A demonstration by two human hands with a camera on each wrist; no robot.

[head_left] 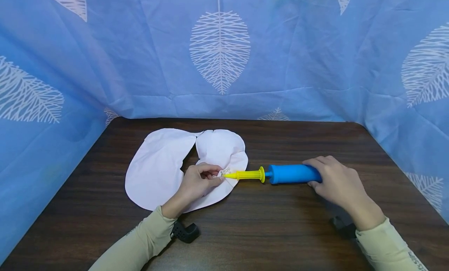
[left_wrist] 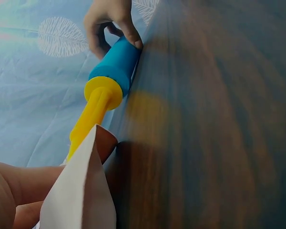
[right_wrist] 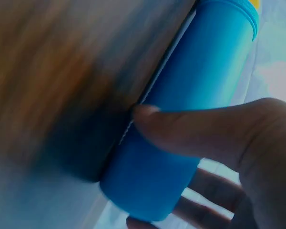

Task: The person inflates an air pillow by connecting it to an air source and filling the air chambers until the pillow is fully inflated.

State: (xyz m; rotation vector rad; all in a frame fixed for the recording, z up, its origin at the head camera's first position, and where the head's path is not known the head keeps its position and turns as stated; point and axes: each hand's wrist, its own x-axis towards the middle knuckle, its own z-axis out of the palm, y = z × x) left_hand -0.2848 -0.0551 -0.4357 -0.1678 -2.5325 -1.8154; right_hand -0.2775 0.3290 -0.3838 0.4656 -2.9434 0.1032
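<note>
A flat, white, U-shaped inflatable (head_left: 158, 173) lies on the left half of the table, its surface creased. My left hand (head_left: 200, 181) pinches its small crumpled valve area, where the yellow nozzle tip of a hand pump meets it. Whether the tip is inside the valve is hidden by the fingers. The pump's blue barrel (head_left: 292, 174) lies level to the right, and my right hand (head_left: 334, 183) grips its far end. In the right wrist view, the thumb crosses the blue barrel (right_wrist: 200, 62) with fingers behind it. A white fold (left_wrist: 81, 191) stands up beside the left fingers.
The dark wood-grain table (head_left: 263, 232) runs under everything. Blue cloth (head_left: 298, 60) with white leaf prints hangs around its back and sides. A black wrist device (head_left: 187, 232) sits below the left forearm.
</note>
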